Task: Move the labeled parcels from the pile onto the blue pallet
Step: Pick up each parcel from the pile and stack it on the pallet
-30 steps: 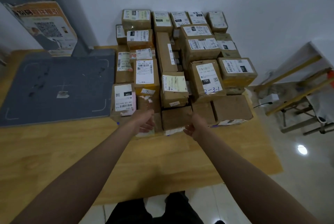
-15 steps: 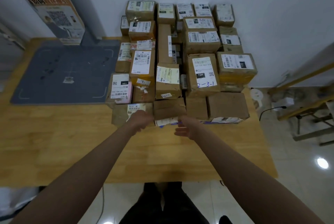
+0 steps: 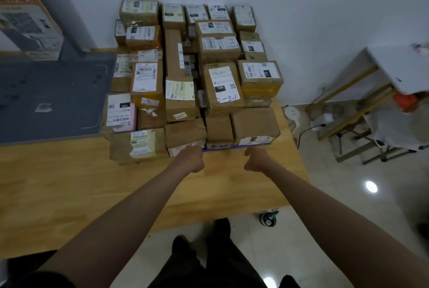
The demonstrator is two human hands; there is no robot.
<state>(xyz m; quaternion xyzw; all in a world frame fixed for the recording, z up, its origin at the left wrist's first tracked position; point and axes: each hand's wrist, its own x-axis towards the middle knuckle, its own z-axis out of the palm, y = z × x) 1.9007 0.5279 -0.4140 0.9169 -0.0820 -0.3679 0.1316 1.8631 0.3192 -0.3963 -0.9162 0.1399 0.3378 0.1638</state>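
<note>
Before the stacked cardboard parcels (image 3: 199,78), left hand (image 3: 191,158) and right hand (image 3: 256,160) hang curled, gripping nothing.

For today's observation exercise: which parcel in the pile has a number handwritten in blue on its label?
The parcel right of the pile's middle: its white label reads "2-3-1" in blue pen below a black "15H" tag.

Dim, soft indoor light, and the whole view slightly blurred.
Bright glare spots shine on the floor tiles (image 3: 371,186) right of the counter (image 3: 69,183); wide-angle bending curves its edges, and parcel labels smear unreadable.
</note>
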